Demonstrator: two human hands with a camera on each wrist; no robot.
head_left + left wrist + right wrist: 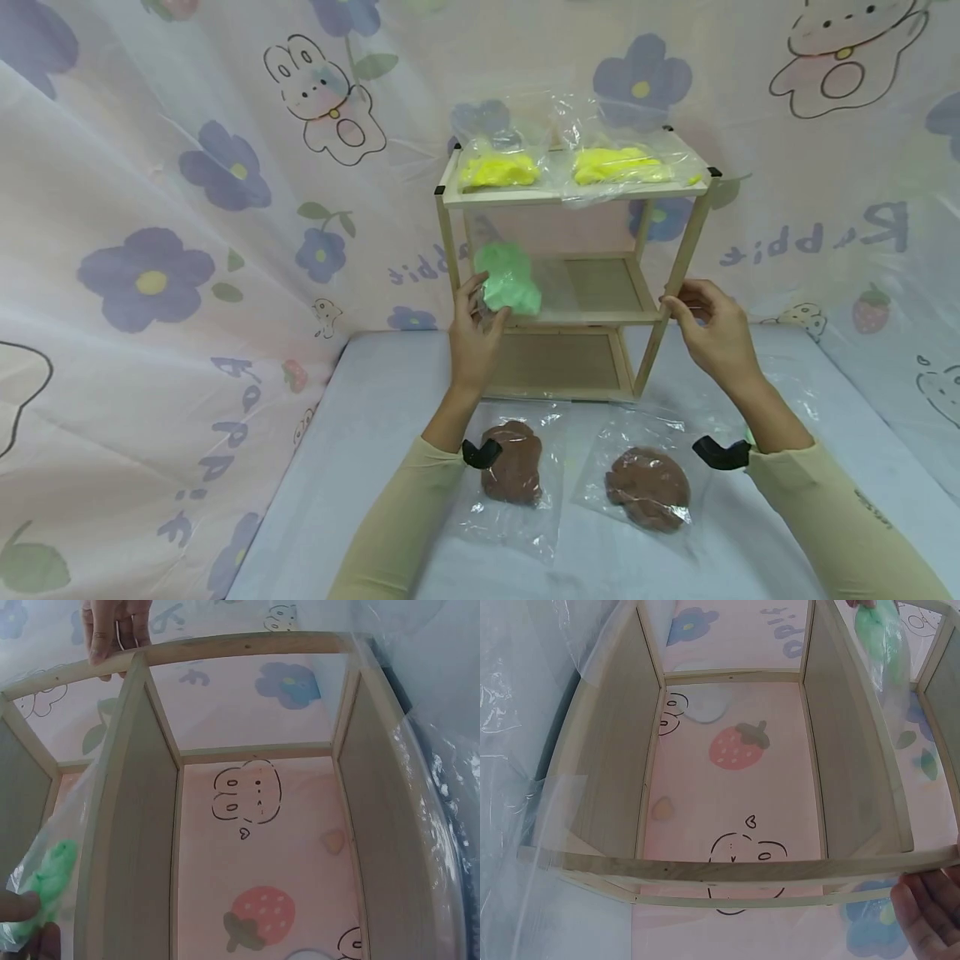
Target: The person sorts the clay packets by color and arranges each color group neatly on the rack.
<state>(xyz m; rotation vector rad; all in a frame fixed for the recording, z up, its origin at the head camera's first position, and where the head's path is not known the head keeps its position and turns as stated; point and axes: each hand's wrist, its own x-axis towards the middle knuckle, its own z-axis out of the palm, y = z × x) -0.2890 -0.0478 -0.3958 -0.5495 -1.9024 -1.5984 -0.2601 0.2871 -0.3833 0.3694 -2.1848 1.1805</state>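
Observation:
My left hand (474, 346) grips a clear plastic bag of green clay-like stuff (512, 282) by its left edge. It is held in front of the left part of the middle shelf (600, 287) of a small wooden rack (686, 250). In the left wrist view my fingertips (21, 906) pinch the bag, with the green lump (56, 874) inside. My right hand (716, 333) holds the rack's front right post at middle-shelf height, thumb in front. From the right wrist, fingers (922, 915) show against that post.
Two bags of yellow stuff, a left one (501, 170) and a right one (618, 165), lie on the top shelf. Before the rack, two bags with brown lumps (512, 462) (648, 489) lie on the white table (337, 433). A patterned curtain (187, 350) hangs behind.

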